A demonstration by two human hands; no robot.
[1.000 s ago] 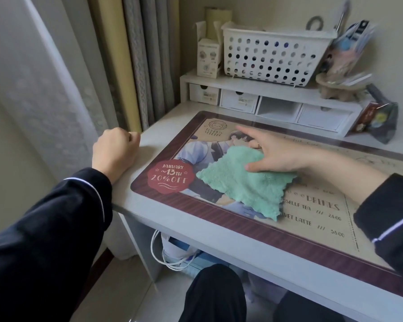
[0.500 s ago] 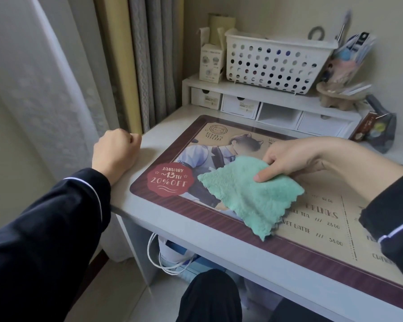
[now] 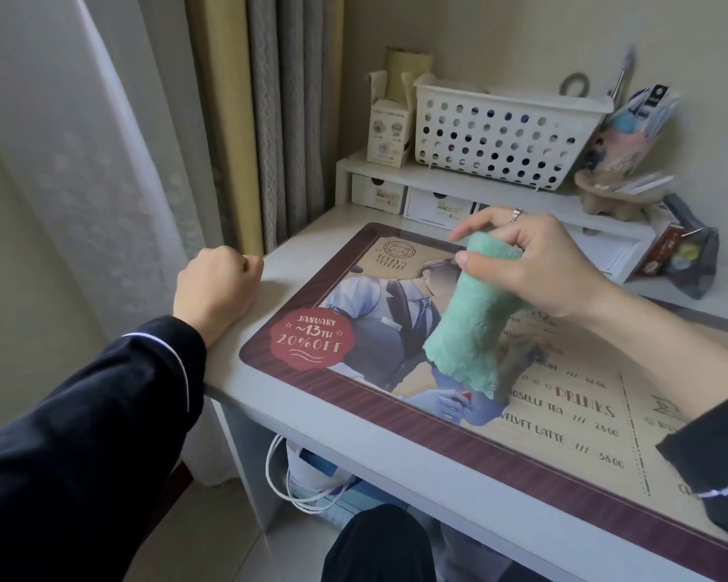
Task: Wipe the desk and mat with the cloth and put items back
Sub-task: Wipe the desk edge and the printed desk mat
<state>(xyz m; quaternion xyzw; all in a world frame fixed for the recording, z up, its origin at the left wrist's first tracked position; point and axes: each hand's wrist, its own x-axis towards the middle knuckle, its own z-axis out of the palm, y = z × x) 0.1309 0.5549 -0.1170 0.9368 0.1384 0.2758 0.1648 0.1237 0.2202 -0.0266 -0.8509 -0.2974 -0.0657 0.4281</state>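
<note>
Grey worktop (image 3: 396,453) beside curtains (image 3: 286,119) carries a printed mat (image 3: 530,462); above the mat the right hand (image 3: 551,266) pinches a dangling green cloth (image 3: 471,325); left of it, left hand (image 3: 215,287) fisted, empty.

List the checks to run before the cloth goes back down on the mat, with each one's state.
1. Grip on cloth: ok; right hand pinches its top and it hangs down.
2. Cloth's lower edge off the mat: cannot tell; it hangs low over the print.
3. Mat flat on the desk: ok; its near-left corner lies flat.
4. Left hand off the mat: ok; the fist rests on the desk corner.
5. White basket out of the wiping path: ok; it sits on the shelf behind.
6. Mat wiped clean: cannot tell.
</note>
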